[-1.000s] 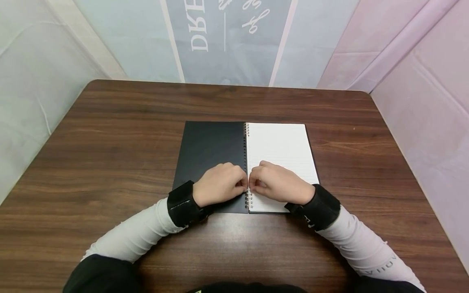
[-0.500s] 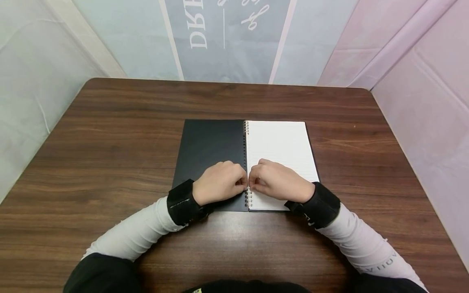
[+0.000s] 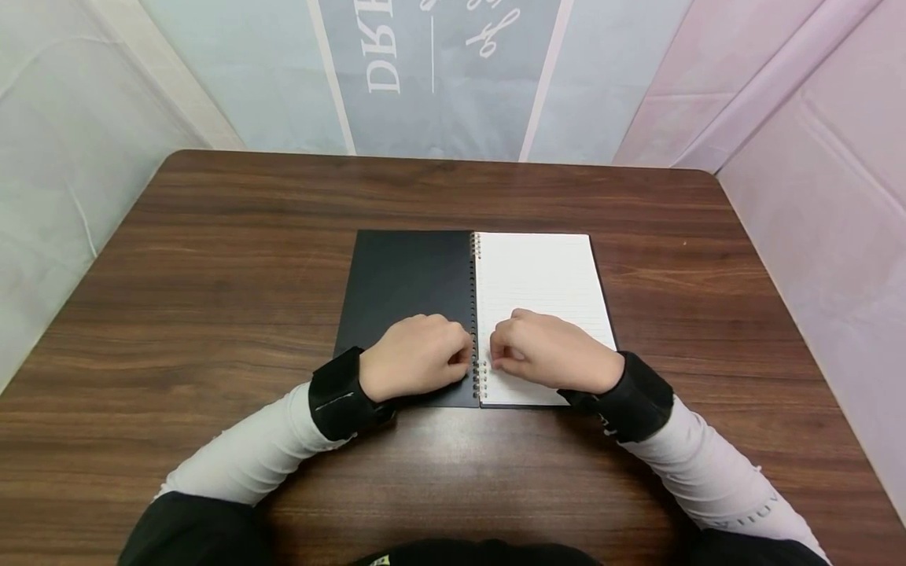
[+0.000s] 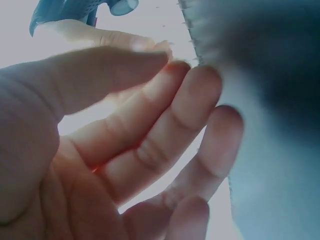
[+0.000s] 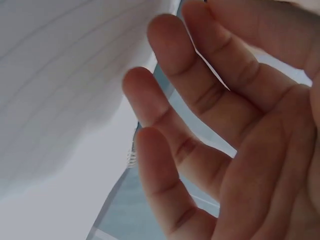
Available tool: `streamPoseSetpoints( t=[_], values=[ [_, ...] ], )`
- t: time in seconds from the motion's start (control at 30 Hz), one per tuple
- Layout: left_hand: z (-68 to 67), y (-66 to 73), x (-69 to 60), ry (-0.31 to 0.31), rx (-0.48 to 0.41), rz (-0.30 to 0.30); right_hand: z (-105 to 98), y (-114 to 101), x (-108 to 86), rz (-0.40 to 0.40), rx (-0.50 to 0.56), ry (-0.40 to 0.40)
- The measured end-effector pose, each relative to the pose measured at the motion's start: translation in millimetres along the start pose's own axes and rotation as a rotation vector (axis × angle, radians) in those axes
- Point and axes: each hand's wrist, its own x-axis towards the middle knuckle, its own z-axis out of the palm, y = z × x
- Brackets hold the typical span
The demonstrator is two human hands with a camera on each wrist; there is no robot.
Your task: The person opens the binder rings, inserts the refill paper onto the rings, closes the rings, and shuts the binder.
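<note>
A ring-bound notebook [image 3: 538,275] lies spread flat on the wooden table, its black cover [image 3: 410,275] at left and white lined pages at right. My left hand [image 3: 418,358] is over the lower part of the cover, beside the binding rings [image 3: 477,381]. Over the lined page, just right of the rings, is my right hand [image 3: 552,350]. Both wrist views show loosely bent fingers, the thumb close to the index fingertip. I see nothing held in either hand. Whether the fingertips touch the notebook is hard to tell. The hands hide part of the lower cover and page.
The brown wooden table [image 3: 212,275] extends around the notebook on all sides. Pale fabric [image 3: 439,118] with printed lettering hangs behind it, and light cloth [image 3: 814,196] borders the sides. A black band [image 3: 340,397] is strapped round each wrist.
My hands have drawn slightly apart, the left one leftward and the right one rightward, away from the binding rings. The notebook keeps its place on the table.
</note>
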Motion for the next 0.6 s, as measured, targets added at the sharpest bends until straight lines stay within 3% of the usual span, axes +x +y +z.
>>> streamPoseSetpoints(
  t=[0.23, 0.6],
  values=[
    [-0.1, 5.3, -4.2, -0.11, 0.027, 0.036, 1.8, -7.1, -3.2, -0.044, 0.001, -0.076],
    [5.9, 5.9, -1.4, -0.106, 0.027, 0.068, 8.0, -10.0, -3.5, -0.079, 0.019, -0.114]
  ],
)
